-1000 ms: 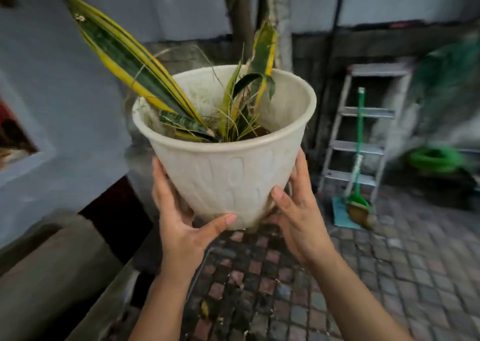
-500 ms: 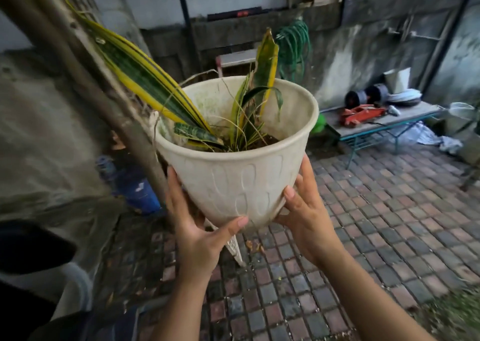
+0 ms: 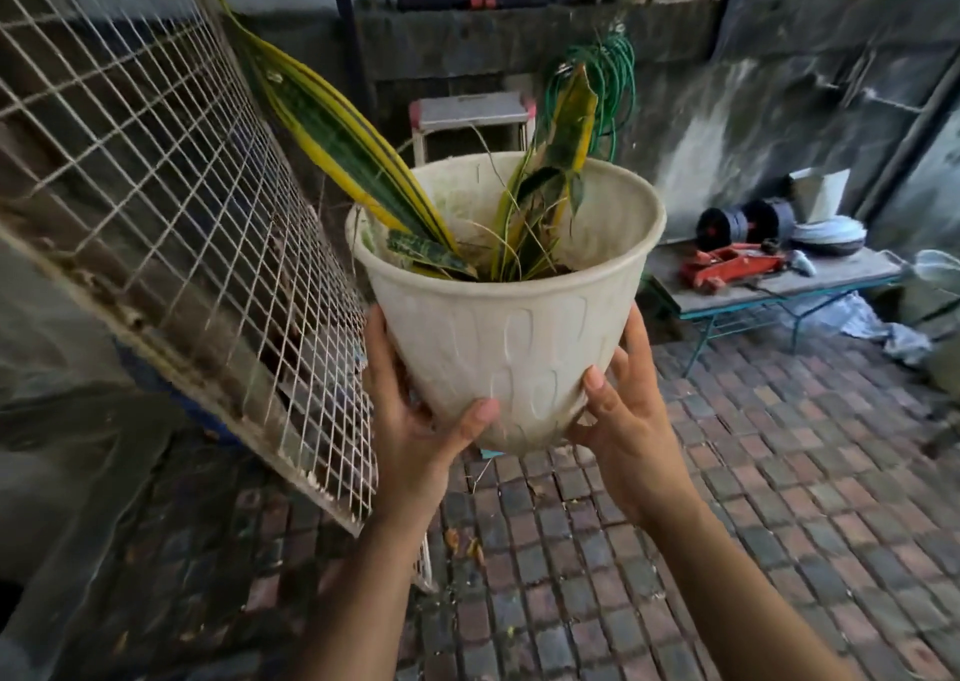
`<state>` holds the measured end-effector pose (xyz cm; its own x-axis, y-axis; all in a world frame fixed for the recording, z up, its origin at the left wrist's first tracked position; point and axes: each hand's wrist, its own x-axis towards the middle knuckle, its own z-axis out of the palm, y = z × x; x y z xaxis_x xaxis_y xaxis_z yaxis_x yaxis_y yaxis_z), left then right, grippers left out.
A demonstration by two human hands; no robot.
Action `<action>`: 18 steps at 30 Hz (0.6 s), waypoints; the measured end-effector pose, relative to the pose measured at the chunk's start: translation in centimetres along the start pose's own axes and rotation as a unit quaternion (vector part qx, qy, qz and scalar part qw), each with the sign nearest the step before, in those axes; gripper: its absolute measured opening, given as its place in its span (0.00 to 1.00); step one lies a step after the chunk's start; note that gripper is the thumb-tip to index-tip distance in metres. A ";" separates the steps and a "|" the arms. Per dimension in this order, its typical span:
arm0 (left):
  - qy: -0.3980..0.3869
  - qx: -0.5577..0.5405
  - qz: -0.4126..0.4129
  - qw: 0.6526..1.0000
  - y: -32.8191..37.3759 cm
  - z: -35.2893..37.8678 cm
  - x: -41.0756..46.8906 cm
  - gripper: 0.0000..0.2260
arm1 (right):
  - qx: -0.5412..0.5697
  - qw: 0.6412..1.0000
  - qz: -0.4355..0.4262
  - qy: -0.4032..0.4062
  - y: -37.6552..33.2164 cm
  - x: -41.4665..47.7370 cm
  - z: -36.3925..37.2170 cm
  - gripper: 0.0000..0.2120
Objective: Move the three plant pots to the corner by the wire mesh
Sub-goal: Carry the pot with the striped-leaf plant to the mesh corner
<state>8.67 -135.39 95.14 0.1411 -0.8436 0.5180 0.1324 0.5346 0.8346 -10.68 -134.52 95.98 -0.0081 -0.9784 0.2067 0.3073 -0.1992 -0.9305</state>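
Note:
A cream plastic plant pot (image 3: pixel 511 337) with green and yellow striped leaves is held up in the air at chest height. My left hand (image 3: pixel 415 420) grips its lower left side, thumb across the front. My right hand (image 3: pixel 623 420) cups its lower right side. The pot tilts slightly toward me. A leaning wire mesh panel (image 3: pixel 171 213) stands just to the left of the pot, its long leaf reaching in front of the mesh. No other plant pots are visible.
The brick-paved floor (image 3: pixel 701 524) spreads below and to the right. A stepladder (image 3: pixel 470 111) and a coiled green hose (image 3: pixel 615 72) stand against the back wall. A low bench (image 3: pixel 779 285) at right carries a red jack, dumbbells and bowls. A blue container (image 3: pixel 171 394) sits behind the mesh.
The view has swung right and forward while both hands keep carrying the pot. The wire mesh panel has come into full view at the left, and the stepladder is now behind the pot.

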 end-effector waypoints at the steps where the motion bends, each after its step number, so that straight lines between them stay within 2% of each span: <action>1: 0.010 -0.007 0.000 1.000 -1.1 0.3 1.4 0.52 | -0.004 1.000 0.004 0.000 0.5 1.7 -0.3 0.42; 4: 0.010 -0.010 0.001 1.000 -5.1 1.2 5.4 0.50 | -0.019 1.000 0.009 0.004 1.9 7.1 -1.4 0.39; 12: -0.010 -0.052 -0.027 0.998 -15.0 2.8 16.3 0.54 | -0.036 0.999 0.021 0.013 4.5 20.1 -3.9 0.39; 15: 0.014 -0.065 -0.035 0.997 -17.5 2.2 19.8 0.52 | -0.029 0.999 0.015 0.002 5.9 24.0 -3.7 0.36; 18: 0.043 -0.053 -0.034 0.997 -20.2 1.7 22.3 0.53 | -0.051 0.998 0.033 -0.016 7.6 28.4 -3.5 0.38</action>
<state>7.52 -165.09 90.20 0.2116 -0.8734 0.4386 0.2468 0.4819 0.8407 -11.93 -163.98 93.72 0.0402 -0.9876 0.1518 0.2072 -0.1404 -0.9682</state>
